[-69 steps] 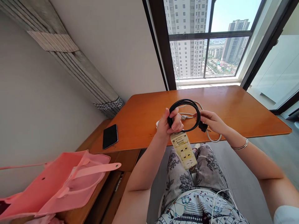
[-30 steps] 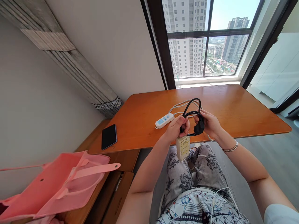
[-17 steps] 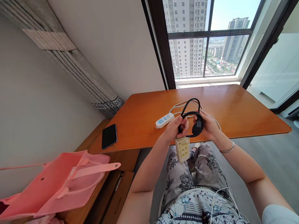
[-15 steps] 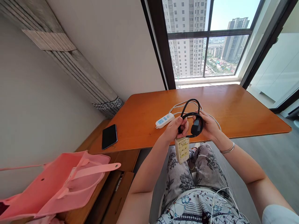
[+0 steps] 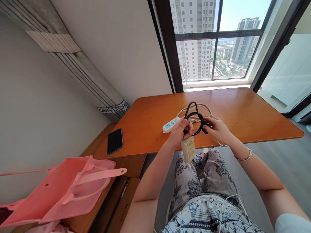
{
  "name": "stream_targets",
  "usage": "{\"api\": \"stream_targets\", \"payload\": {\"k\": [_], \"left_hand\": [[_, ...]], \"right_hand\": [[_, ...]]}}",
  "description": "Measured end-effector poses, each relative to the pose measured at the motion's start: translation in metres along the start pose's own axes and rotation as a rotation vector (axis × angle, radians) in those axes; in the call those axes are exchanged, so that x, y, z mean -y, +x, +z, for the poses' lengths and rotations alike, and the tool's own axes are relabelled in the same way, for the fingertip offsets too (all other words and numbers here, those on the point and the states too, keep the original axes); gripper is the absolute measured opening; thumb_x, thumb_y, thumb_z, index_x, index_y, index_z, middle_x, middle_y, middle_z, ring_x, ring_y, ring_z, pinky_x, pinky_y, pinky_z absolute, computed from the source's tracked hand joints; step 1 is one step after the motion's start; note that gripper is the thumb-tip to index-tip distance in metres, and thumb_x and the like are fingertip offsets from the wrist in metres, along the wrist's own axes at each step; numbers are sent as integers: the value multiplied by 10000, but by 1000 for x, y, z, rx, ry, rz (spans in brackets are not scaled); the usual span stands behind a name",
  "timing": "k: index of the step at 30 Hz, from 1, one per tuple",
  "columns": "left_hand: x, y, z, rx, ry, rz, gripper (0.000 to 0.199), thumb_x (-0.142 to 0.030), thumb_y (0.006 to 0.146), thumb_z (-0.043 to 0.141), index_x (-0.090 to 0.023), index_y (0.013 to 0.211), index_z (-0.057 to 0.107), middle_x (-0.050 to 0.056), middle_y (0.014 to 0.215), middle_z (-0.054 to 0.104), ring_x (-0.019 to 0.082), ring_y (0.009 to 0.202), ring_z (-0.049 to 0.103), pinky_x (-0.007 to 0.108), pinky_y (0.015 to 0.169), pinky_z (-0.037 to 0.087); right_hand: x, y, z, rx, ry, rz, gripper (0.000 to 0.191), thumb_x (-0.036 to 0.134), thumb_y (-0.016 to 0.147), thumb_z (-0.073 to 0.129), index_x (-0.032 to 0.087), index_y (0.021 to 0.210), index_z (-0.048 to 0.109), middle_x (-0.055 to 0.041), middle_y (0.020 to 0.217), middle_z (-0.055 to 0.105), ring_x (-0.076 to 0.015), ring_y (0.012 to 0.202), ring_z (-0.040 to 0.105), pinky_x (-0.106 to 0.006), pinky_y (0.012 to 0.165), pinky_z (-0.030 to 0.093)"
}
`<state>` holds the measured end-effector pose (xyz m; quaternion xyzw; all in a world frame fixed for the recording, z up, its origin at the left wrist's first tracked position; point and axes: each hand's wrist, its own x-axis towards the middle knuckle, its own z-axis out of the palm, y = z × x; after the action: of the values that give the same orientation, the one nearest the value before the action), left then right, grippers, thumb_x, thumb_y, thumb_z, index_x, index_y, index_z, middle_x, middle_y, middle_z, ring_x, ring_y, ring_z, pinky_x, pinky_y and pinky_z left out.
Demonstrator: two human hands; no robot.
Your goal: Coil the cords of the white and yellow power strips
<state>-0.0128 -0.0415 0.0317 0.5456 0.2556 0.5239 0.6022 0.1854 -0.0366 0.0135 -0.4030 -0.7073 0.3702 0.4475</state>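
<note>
My left hand is closed around a coiled black power cord, held above the front edge of the table. From beneath that hand hangs a cream-coloured socket block, over my lap. My right hand pinches the black plug on the right side of the coil. Behind my hands, a white power strip with blue sockets lies on the table, and its white cable loops to the right, partly hidden by the coil and my right hand.
A dark phone lies at the left end of the brown table. An open pink bag sits lower left on wooden furniture. A window is beyond the table, and a curtain hangs left.
The black coil and plug have shifted and turned, the plug now more edge-on at the coil's right. My right hand has moved slightly right. The socket block has risen and swung slightly.
</note>
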Motion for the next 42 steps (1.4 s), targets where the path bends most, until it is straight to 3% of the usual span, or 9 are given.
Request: {"api": "stream_targets", "payload": {"k": [3, 7, 15, 19, 25, 28, 32, 37, 42], "left_hand": [[-7, 3, -7, -98, -136, 21, 570, -656, 759, 703, -185, 654, 400, -77, 456, 463, 17, 300, 264, 181, 363, 220], [-18, 4, -12, -156, -295, -35, 538, -585, 878, 615, -191, 646, 332, -100, 418, 378, 17, 280, 199, 177, 367, 238], [-16, 2, 2, -21, -351, -22, 566, -615, 909, 543, -199, 642, 268, -91, 392, 365, 36, 280, 199, 183, 372, 253], [-12, 0, 8, -1, -358, 17, 572, -619, 876, 592, -205, 656, 266, -100, 382, 331, 43, 282, 197, 194, 384, 263], [-5, -5, 21, 105, -278, 101, 611, -669, 772, 681, -216, 672, 284, -93, 375, 343, 57, 303, 236, 215, 389, 262], [-4, -9, 29, 170, -266, 123, 600, -679, 795, 647, -216, 666, 287, -87, 373, 363, 61, 296, 241, 222, 379, 251], [-4, -13, 36, 164, -205, 217, 545, -645, 841, 618, -217, 670, 327, -71, 402, 419, 70, 317, 283, 229, 377, 234], [-3, -9, 37, 28, -217, 269, 544, -626, 811, 675, -209, 683, 350, -83, 440, 406, 60, 360, 319, 219, 405, 242], [3, -6, 39, 12, -292, 282, 505, -564, 800, 725, -207, 700, 383, -83, 476, 418, 60, 414, 379, 215, 433, 284]], "right_hand": [[-3, -11, -5, 21, -192, -76, 263, 260, 879, 568, 226, 1096, 712, -40, 857, 742, -179, 729, 658, -329, 733, 523], [-9, -22, -10, -102, -346, -177, 321, 258, 894, 542, 252, 1179, 689, -70, 1042, 753, -240, 932, 684, -391, 855, 524], [-15, -10, 5, -54, -328, -200, 329, 343, 873, 647, 261, 1188, 697, -92, 1141, 712, -283, 1074, 630, -454, 965, 479], [-12, -9, 20, -181, -343, -197, 350, 399, 886, 642, 268, 1201, 717, -106, 1001, 661, -272, 972, 577, -449, 924, 469], [-19, -3, 42, -160, 224, 29, 277, 491, 816, 693, 239, 922, 738, -41, 828, 630, -181, 748, 565, -323, 699, 515], [-17, -5, 49, -81, 551, 162, 344, 533, 732, 748, 225, 880, 714, -31, 882, 691, -184, 805, 617, -319, 738, 546], [-10, -13, 46, 32, 780, 231, 473, 501, 653, 810, 236, 1035, 719, -46, 1028, 729, -213, 935, 669, -349, 863, 548], [-9, -22, 41, 140, 815, 174, 740, 651, 666, 743, 229, 1266, 645, -105, 1220, 696, -267, 1152, 636, -415, 1012, 492], [-13, -27, 40, 174, 598, 49, 1005, 771, 667, 693, 247, 1485, 438, -136, 1445, 545, -297, 1340, 513, -449, 1115, 412]]}}
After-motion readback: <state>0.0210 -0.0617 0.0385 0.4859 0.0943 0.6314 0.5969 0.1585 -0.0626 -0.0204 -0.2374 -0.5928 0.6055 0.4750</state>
